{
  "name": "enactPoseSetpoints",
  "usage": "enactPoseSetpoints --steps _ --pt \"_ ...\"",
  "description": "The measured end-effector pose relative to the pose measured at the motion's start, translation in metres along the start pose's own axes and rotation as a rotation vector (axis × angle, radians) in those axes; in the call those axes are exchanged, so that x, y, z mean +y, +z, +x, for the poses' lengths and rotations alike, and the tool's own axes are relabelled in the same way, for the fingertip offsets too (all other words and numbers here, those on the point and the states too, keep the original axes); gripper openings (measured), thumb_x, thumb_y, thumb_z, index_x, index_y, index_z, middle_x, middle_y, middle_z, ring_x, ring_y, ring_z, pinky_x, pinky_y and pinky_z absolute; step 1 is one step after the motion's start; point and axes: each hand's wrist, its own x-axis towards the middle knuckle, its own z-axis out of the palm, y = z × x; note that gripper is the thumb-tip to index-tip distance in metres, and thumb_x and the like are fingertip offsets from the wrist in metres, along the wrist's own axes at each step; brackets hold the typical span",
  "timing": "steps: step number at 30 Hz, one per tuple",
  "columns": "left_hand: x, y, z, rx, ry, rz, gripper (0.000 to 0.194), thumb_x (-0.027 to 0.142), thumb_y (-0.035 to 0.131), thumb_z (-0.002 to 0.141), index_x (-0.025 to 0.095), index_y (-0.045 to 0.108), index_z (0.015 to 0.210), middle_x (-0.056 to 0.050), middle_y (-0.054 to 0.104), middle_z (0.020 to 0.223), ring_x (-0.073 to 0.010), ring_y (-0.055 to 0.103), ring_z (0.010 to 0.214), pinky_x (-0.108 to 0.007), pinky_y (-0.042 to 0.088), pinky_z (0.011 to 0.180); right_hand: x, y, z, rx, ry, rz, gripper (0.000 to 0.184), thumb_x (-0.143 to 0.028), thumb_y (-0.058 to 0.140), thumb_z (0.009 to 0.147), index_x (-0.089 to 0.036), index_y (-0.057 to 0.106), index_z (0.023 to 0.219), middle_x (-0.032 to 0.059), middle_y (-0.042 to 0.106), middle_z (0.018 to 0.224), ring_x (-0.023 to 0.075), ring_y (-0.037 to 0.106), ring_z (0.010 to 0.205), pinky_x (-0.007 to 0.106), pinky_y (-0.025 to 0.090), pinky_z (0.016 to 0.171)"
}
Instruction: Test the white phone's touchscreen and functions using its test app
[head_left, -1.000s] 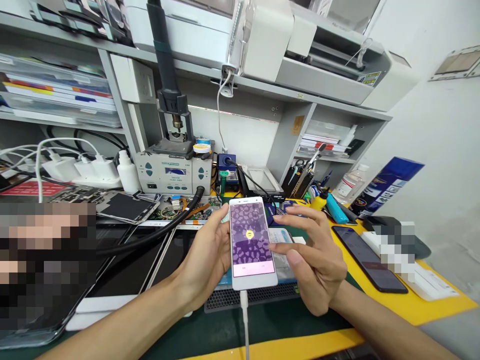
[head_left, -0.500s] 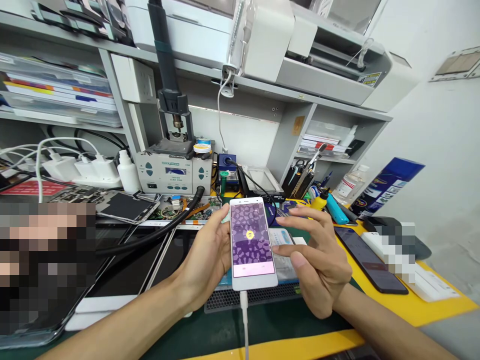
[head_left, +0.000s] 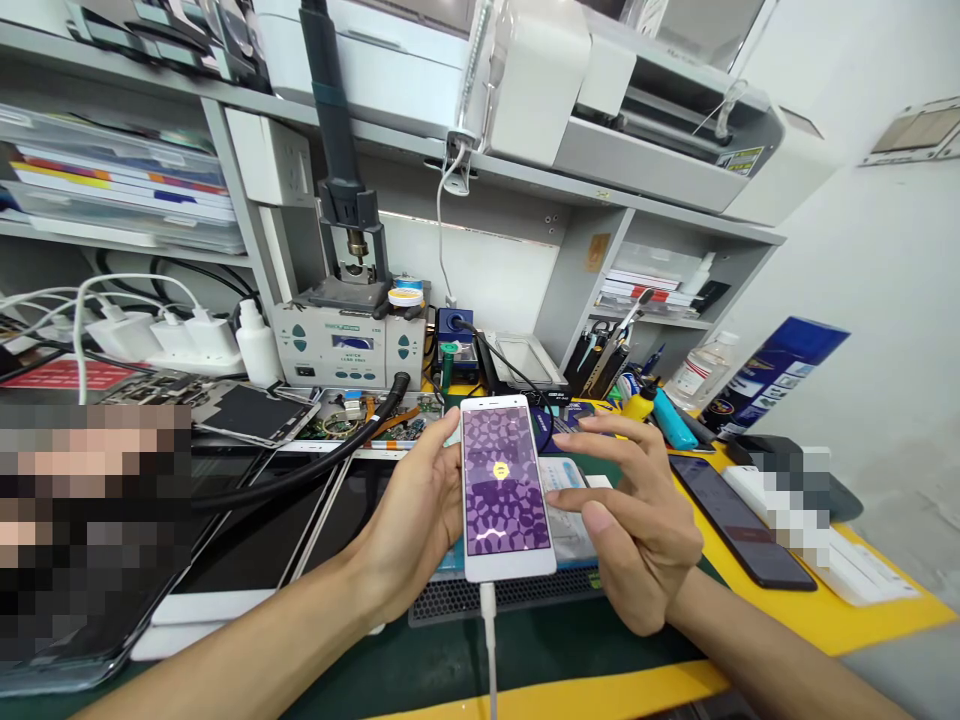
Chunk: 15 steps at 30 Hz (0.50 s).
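Note:
A white smartphone (head_left: pixel 506 490) is held upright by my left hand (head_left: pixel 412 510), which grips it from the left side with the thumb along the edge. Its lit screen shows a purple cell pattern with a small yellow shape in the middle. A white charging cable (head_left: pixel 489 620) is plugged into its bottom end. My right hand (head_left: pixel 637 520) hovers at the phone's right edge, fingers apart and bent, holding nothing. Whether the index fingertip touches the phone's edge I cannot tell. Behind the phone lies a clear bag or case, partly hidden.
A hot-air station (head_left: pixel 349 345) stands at the back, its black hose (head_left: pixel 300 475) crossing the left side over several dark screens. At right lie a black phone (head_left: pixel 739 520) and a white box (head_left: pixel 862 565). A blue spray can (head_left: pixel 780 375) and a clear bottle (head_left: pixel 705 365) stand behind.
My right hand has shifted slightly right, away from the phone. The pale pink bar at the bottom of the screen has gone, and the purple pattern now fills it. My left hand keeps its hold.

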Motion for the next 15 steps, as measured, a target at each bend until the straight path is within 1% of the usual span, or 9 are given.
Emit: enactPoseSetpoints --steps 5,8,10,15 --pt "0.000 0.000 0.000 0.003 -0.004 -0.001 0.061 0.063 0.046 0.089 0.019 0.062 0.129 -0.010 0.074 0.110 -0.0282 0.067 0.100 -0.038 0.050 0.087 -0.001 -0.001 0.004 -0.021 -0.003 -0.019 0.029 -0.011 0.050 0.076 -0.018 0.076 0.084 0.0102 0.069 0.111 0.0321 0.056 0.113 0.057 0.046 0.091" --pt "0.000 -0.001 -0.001 -0.002 -0.005 -0.006 0.061 0.063 0.046 0.090 0.019 0.062 0.129 -0.011 0.074 0.110 -0.0283 0.067 0.099 -0.039 0.050 0.087 -0.002 -0.001 0.003 -0.038 0.011 -0.009 0.029 -0.012 0.050 0.076 -0.019 0.076 0.086 0.0094 0.068 0.113 0.0321 0.056 0.114 0.057 0.045 0.093" --pt "0.000 -0.001 -0.001 -0.014 0.001 -0.009 0.061 0.062 0.046 0.090 0.018 0.062 0.129 -0.011 0.074 0.110 -0.0282 0.067 0.099 -0.038 0.050 0.086 -0.004 -0.001 0.002 -0.083 -0.004 0.002 0.030 -0.013 0.050 0.075 -0.020 0.076 0.087 0.0087 0.066 0.118 0.0323 0.054 0.116 0.058 0.044 0.094" --pt "0.000 -0.002 0.001 -0.040 0.023 -0.015 0.060 0.062 0.048 0.089 0.018 0.063 0.129 -0.010 0.073 0.111 -0.0277 0.065 0.102 -0.035 0.049 0.083 -0.012 -0.002 0.001 -0.245 -0.073 0.034 0.030 -0.017 0.050 0.073 -0.021 0.076 0.089 0.0086 0.061 0.127 0.0348 0.047 0.125 0.062 0.040 0.101"
